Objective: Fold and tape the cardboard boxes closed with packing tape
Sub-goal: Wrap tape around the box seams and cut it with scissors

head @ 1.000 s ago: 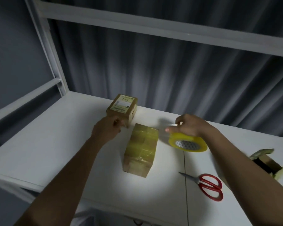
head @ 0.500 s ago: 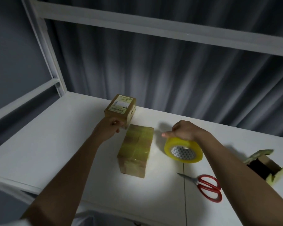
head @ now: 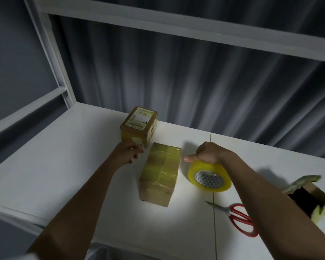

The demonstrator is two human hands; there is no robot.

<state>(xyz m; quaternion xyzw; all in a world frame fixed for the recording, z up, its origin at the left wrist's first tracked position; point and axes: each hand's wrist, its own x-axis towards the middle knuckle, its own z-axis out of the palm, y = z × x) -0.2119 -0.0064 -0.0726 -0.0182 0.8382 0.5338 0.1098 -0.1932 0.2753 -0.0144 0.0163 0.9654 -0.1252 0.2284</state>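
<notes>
Broad bare stretch of white surface (head: pixel 60 158) at left, labelled box (head: pixel 139 126) close behind taped box (head: pixel 160 172), tape roll (head: pixel 209 175) and scissors (head: pixel 236 218) crowding right, open carton (head: pixel 308 199) at far edge

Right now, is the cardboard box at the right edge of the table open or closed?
Open. The box at the right edge shows a dark interior, and its flaps stand up, not folded down. No tape closes its top.
</notes>
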